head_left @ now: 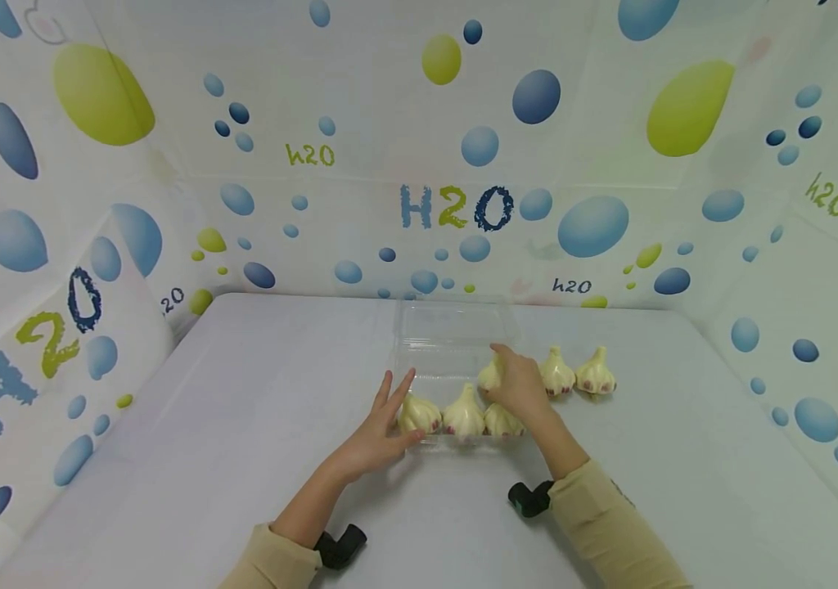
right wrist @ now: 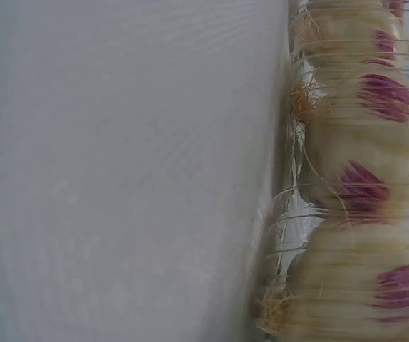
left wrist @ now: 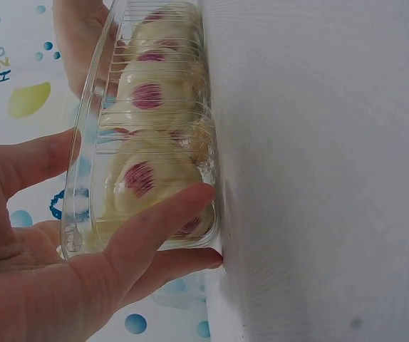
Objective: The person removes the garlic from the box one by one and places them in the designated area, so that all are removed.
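Note:
A clear plastic clamshell container (head_left: 456,440) sits with its lid (head_left: 456,321) laid back. Along its front side stand three garlic bulbs (head_left: 464,411), their purple-marked sides facing the front wall. My left hand (head_left: 378,433) spreads fairly straight fingers about the front left corner. Its thumb (left wrist: 162,221) lies along the front wall, and another finger touches the rim. Behind the front row, my right hand (head_left: 520,380) grips another garlic bulb (head_left: 489,376), which the fingers partly cover. In the right wrist view only the container's front with garlic bulbs (right wrist: 365,171) shows; the hand itself is hidden.
Two more garlic bulbs, one (head_left: 557,372) close to my right hand and one (head_left: 596,374) farther right, stand on the white table (head_left: 242,384). A patterned sheet (head_left: 360,221) rises behind the table and at both sides. A black wrist camera (head_left: 529,499) hangs beneath the right sleeve.

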A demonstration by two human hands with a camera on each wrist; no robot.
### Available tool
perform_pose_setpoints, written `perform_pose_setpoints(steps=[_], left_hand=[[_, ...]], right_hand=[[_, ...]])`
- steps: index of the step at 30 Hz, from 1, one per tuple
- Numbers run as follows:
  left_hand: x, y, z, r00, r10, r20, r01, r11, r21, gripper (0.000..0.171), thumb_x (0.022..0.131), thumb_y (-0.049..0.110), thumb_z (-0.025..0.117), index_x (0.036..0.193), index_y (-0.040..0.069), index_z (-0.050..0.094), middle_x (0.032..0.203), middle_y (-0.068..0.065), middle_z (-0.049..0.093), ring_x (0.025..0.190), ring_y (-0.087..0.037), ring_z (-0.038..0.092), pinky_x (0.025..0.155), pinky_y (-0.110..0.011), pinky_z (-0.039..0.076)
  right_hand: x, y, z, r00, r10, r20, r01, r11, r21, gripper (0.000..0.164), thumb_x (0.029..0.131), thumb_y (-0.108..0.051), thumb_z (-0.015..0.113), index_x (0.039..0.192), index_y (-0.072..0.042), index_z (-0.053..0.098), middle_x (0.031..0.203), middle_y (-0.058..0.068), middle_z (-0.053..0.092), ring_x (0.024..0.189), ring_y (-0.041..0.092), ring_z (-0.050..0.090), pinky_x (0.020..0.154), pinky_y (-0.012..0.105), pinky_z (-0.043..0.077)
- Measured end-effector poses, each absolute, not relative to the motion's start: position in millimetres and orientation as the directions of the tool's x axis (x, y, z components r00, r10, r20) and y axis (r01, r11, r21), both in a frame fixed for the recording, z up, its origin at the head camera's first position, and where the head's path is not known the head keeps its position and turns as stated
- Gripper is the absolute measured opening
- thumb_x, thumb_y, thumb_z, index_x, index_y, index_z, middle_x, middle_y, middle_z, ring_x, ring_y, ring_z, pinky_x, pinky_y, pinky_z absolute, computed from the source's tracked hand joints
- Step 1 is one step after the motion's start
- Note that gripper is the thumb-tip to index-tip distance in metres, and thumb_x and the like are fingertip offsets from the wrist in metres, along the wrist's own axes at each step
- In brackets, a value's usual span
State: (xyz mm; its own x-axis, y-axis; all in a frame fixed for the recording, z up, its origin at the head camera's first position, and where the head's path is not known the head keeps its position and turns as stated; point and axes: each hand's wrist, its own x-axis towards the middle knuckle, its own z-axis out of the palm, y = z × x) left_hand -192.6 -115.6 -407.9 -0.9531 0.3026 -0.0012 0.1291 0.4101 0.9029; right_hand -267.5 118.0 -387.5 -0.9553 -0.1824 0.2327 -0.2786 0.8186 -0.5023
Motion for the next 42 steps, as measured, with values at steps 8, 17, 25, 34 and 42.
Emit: perform_pose_setpoints(steps=[8,17,25,34,42], left_hand=[[-193,-116,-408,-0.954,0.301,-0.005,0.123,0.405,0.906,0.082,0.086,0.022,0.064,0.147,0.034,0.011,0.151,-0.012,-0.016,0.134,-0.045,-0.001,0.096,-0.068,0.014],[-192,-115,-406,-0.952,0.305,-0.001,0.129,0.404,0.906,0.082,0.086,0.02,0.064,0.148,0.03,0.011,0.15,-0.013,-0.016,0.134,-0.044,-0.002,0.097,-0.068,0.013],[-191,-115,-406,-0.953,0.304,0.003,0.131,0.402,0.906,0.082,0.086,0.02,0.064,0.147,0.032,0.011,0.15,-0.013,-0.016,0.134,-0.044,0.0,0.098,-0.066,0.014],[-192,-115,-407,-0.954,0.3,0.001,0.13,0.41,0.903,0.082,0.086,0.022,0.064,0.147,0.031,0.011,0.151,-0.013,-0.015,0.134,-0.045,0.001,0.097,-0.067,0.015],[-193,-115,-409,-0.953,0.304,0.005,0.137,0.415,0.9,0.082,0.086,0.022,0.064,0.148,0.029,0.011,0.15,-0.014,-0.016,0.134,-0.045,0.0,0.097,-0.068,0.015]], right_hand=[[-271,116,-388,-0.955,-0.175,0.241,-0.277,0.82,-0.502,0.072,0.064,-0.009,0.08,0.127,0.001,0.048,0.108,0.024,0.059,0.1,0.042,0.053,0.086,0.049,0.042],[-272,121,-387,-0.953,-0.147,0.266,-0.291,0.697,-0.655,0.074,0.062,-0.005,0.081,0.129,-0.006,0.049,0.112,0.023,0.056,0.098,0.036,0.055,0.077,0.044,0.048],[-270,128,-378,-0.942,-0.142,0.304,-0.329,0.564,-0.757,0.075,0.061,-0.005,0.081,0.13,-0.009,0.05,0.115,0.018,0.054,0.094,0.032,0.053,0.07,0.041,0.047],[-266,136,-372,-0.929,-0.145,0.34,-0.364,0.513,-0.777,0.076,0.064,-0.003,0.08,0.132,-0.01,0.048,0.118,0.018,0.051,0.096,0.032,0.05,0.064,0.035,0.048],[-262,147,-368,-0.938,-0.125,0.325,-0.345,0.449,-0.824,0.078,0.066,-0.006,0.081,0.135,-0.014,0.045,0.12,0.018,0.05,0.1,0.031,0.047,0.069,0.037,0.05]])
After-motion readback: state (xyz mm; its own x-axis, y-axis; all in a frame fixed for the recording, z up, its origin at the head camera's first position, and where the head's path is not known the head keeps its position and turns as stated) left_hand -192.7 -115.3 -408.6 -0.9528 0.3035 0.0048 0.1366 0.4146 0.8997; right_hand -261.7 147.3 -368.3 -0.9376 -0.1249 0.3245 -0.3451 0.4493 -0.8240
